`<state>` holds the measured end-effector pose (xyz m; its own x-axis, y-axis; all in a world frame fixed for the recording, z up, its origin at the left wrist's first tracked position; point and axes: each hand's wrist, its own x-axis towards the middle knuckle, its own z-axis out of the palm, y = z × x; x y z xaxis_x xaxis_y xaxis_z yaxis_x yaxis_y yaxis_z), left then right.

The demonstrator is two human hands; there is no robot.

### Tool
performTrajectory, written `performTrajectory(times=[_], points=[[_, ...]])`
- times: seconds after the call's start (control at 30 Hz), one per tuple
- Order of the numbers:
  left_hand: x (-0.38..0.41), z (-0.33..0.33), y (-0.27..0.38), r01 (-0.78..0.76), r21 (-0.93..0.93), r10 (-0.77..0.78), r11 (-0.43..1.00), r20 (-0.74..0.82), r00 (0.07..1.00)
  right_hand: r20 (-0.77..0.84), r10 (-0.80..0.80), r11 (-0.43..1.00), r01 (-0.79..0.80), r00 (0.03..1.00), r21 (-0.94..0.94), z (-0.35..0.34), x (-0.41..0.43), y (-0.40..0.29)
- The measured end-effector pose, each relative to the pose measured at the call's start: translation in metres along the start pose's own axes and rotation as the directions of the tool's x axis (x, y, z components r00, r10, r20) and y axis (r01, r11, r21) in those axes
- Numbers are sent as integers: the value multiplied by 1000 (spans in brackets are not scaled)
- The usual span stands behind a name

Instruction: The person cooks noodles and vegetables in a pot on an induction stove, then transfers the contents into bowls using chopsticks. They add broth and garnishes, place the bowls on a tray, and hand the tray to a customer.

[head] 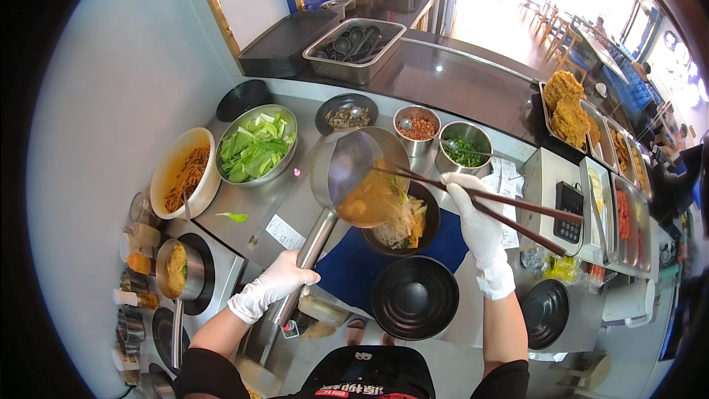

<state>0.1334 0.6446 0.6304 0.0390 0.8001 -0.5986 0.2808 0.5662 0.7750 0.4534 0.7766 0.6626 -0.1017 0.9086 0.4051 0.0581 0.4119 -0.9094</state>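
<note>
My left hand (282, 280), in a white glove, grips the steel handle of a saucepan (329, 174). The pan is tilted over a black bowl (431, 233), with brownish broth (360, 199) at its lower rim. Glass noodles (394, 230) and yellow strips lie in that bowl. Long dark chopsticks (520, 205) are held in my gloved right hand (477, 221), their tips inside the pan. Both hands are apart from a second black bowl (415, 299), which sits nearer me by a dark blue cloth (346, 271).
Leafy greens fill a steel bowl (288, 160) beside a white tub (160, 172) of shredded food. Steel pots of peanuts (424, 130) and chopped green herbs (465, 152) stand behind. Another saucepan (191, 271) is at left. Fried cutlets (566, 105) and food trays line the right.
</note>
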Motion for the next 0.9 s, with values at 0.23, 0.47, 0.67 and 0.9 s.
performTrajectory(times=[0.23,0.47,0.67,0.9], points=[[1,2,-3,8,19,-8,1000,-22,1000,-75,125,991,-128,989,-31,-7,-5,20],[1,6,-5,-6,24,7,1000,-17,1000,-118,123,985,-106,985,137,-14,-21,43],[0,7,-13,-16,30,17,999,-28,999,-202,-52,995,68,978,77,-2,-40,29],[-1,9,-7,15,18,-15,1000,-27,1000,249,-504,759,561,827,-330,6,-64,-6]])
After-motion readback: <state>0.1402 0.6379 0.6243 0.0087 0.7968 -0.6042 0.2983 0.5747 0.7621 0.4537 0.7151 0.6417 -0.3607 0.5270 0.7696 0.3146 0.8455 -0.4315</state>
